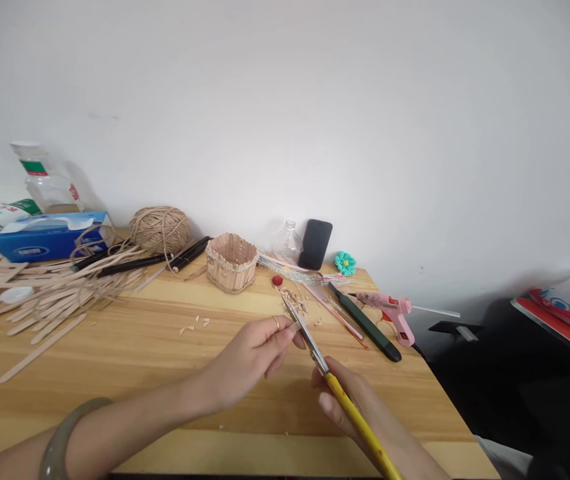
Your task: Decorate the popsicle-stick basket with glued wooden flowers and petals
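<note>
Above the table (pixel 155 360) the left hand (pixel 263 341) pinches a pale stick (pixel 295 327), the right hand (pixel 363 395) grips silver, yellow-handled scissors (pixel 343 399)

The left hand (pixel 259 341) pinches a slip of wood (pixel 295 327) in its fingers (pixel 279 339) at the blades of yellow-handled scissors (pixel 335 388), which the right hand (pixel 357 391) holds; beyond on the desk (pixel 155 373) are a wooden basket (pixel 231 272), a twine ball (pixel 159 229) and a phone (pixel 315 244), with a pink glue gun (pixel 389 307) to the right, craft sticks (pixel 47 357) to the left
</note>
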Motion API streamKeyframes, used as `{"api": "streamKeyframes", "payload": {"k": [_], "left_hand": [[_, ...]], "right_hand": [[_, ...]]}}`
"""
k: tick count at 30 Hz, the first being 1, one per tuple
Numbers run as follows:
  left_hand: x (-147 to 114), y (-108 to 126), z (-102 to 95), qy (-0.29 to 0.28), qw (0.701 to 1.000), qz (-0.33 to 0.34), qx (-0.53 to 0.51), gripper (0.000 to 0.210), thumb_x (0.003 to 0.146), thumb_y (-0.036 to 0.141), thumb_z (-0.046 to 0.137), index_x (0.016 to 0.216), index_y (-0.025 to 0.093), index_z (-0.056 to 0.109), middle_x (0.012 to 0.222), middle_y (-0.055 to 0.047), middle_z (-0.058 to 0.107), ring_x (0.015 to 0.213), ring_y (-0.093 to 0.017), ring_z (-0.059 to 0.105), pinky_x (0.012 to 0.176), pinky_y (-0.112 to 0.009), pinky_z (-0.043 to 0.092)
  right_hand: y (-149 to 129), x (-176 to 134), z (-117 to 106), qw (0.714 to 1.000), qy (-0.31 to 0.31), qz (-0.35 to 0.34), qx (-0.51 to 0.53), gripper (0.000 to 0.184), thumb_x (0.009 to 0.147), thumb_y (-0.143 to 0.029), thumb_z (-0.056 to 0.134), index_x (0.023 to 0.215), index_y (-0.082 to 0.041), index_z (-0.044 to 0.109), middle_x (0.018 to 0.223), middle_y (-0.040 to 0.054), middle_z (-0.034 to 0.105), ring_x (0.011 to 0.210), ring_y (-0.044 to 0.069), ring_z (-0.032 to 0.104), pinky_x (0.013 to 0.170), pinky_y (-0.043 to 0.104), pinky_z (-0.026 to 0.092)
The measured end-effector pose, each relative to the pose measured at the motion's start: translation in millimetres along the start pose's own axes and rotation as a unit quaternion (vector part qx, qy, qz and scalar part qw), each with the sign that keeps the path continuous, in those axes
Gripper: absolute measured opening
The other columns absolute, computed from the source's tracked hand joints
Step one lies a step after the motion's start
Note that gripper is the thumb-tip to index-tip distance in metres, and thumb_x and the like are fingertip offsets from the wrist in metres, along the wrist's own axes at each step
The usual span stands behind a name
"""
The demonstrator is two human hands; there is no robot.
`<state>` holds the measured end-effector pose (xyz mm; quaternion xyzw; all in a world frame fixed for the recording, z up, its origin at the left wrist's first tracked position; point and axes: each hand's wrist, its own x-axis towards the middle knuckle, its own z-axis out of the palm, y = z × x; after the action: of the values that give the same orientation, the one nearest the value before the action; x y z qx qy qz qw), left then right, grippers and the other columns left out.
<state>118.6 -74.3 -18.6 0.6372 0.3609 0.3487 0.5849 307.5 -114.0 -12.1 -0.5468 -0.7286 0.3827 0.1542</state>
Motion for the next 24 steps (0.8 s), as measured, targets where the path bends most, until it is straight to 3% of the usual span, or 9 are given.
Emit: {"api": "streamKeyframes", "payload": {"k": [8,15,24], "left_hand": [[0.8,-4.4,3.8,0.011,0.999,0.014,-0.029,0.033,0.09,0.042,0.035,0.078,0.017,0.052,0.048,0.008,0.036,0.047,-0.01,0.032,0.052,-0.025,0.028],[1.4,-6.7,3.7,0.013,0.999,0.011,-0.041,0.031,0.091,0.039,0.035,0.08,0.015,0.053,0.048,0.008,0.033,0.046,-0.01,0.029,0.05,-0.025,0.026],[0.9,-11.6,3.9,-0.001,0.995,0.0,-0.101,0.028,0.089,0.038,0.039,0.082,0.015,0.054,0.047,0.009,0.027,0.044,-0.009,0.022,0.046,-0.025,0.017]], "right_hand": [[5.3,0.9,3.5,1.0,0.022,-0.007,-0.018,0.049,0.08,-0.067,0.038,0.085,-0.019,0.05,0.078,0.0052,0.057,0.071,0.02,0.051,0.061,0.029,0.038],[2.5,2.6,3.4,1.0,-0.006,0.002,-0.02,0.048,0.083,-0.066,0.034,0.077,-0.019,0.043,0.069,-0.0006,0.045,0.063,0.015,0.04,0.058,0.027,0.033],[0.0,1.7,6.4,0.999,0.017,0.022,-0.03,0.04,0.083,-0.06,0.039,0.071,-0.022,0.038,0.064,-0.0026,0.042,0.059,0.014,0.038,0.055,0.025,0.03]]}}
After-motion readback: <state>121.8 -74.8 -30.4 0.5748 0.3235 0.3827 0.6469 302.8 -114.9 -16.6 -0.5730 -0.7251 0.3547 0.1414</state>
